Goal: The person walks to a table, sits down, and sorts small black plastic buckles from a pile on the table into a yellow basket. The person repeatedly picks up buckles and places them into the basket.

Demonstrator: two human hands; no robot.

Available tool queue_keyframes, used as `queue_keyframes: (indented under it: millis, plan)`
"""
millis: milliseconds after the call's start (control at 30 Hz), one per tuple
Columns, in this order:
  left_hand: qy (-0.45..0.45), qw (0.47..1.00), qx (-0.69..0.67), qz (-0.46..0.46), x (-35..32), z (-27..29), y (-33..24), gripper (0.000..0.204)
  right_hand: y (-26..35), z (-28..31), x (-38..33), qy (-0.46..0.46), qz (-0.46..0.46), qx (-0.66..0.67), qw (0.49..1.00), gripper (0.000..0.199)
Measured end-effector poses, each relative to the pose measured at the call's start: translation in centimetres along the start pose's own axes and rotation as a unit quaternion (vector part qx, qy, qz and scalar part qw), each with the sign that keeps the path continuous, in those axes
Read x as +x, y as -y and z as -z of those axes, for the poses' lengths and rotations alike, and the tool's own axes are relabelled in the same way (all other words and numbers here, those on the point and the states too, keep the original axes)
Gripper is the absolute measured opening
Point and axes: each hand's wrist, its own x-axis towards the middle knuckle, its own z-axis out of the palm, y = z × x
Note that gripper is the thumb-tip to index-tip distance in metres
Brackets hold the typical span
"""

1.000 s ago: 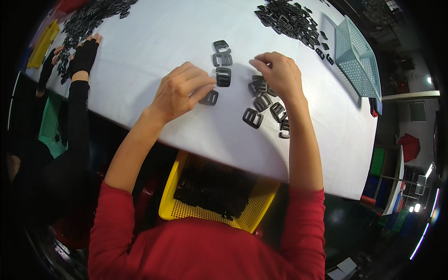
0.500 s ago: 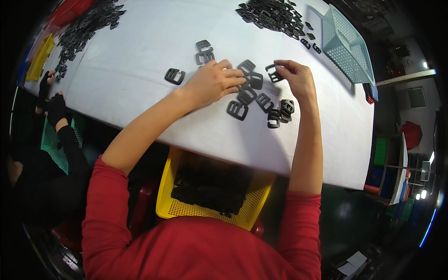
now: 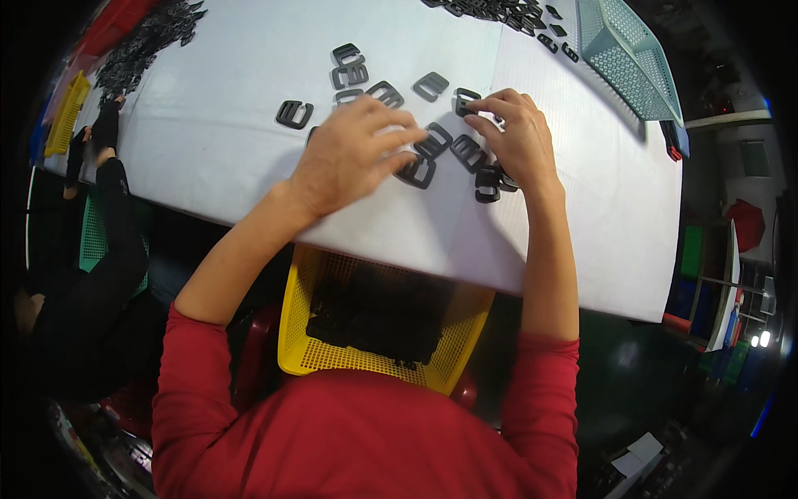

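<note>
Several black plastic strap buckles lie loose on the white table. My left hand, blurred by motion, is over the middle of them with its fingers apart. It partly covers a buckle at its fingertips and others by its knuckles. My right hand has thumb and forefinger at the edge of one black buckle, seemingly pinching it at table level. Under its wrist sits a small cluster of buckles, partly hidden. Between the hands lie a tilted buckle and another buckle.
A large heap of black buckles lies at the far right beside a pale blue perforated basket. Another heap is far left, near a co-worker's gloved hands. A yellow basket holding black pieces sits below the table edge.
My left hand has pulled back off the middle buckles, several of which now lie rearranged. My right hand has shifted slightly left at the same buckle. The whole view has tilted a little.
</note>
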Motion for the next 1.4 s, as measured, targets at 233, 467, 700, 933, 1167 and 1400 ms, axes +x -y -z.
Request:
queue_keyframes:
  millis: [233, 467, 700, 933, 1167, 1400]
  plan:
    - [0.008, 0.999, -0.033, 0.022, -3.2, -0.1, -1.4, 0.014, 1.4, 2.3, -6.8, -0.039, 0.05, 0.004, 0.998, 0.023]
    - [-0.064, 0.994, -0.05, 0.077, -3.7, -0.7, -1.4, 0.014, -0.1, 0.4, -9.7, -0.111, 0.132, -0.099, 0.98, 0.024]
    - [-0.106, 0.99, -0.031, 0.085, -3.4, -0.5, -1.3, 0.014, 2.3, -0.4, -9.4, -0.103, 0.022, 0.035, 0.994, 0.025]
    - [-0.115, 0.992, -0.021, 0.056, -3.1, -0.5, -1.7, 0.015, -0.7, 0.3, -8.3, -0.16, -0.154, -0.001, 0.975, 0.037]
    - [-0.096, 0.993, -0.067, 0.011, -0.1, -1.8, -3.5, 0.019, -1.5, 3.2, -10.0, -0.047, -0.237, 0.297, 0.924, 0.021]
    - [-0.004, 0.998, -0.027, -0.058, 6.5, -6.2, -4.0, 0.024, -1.4, 2.7, -10.9, -0.095, -0.072, 0.078, 0.99, 0.025]
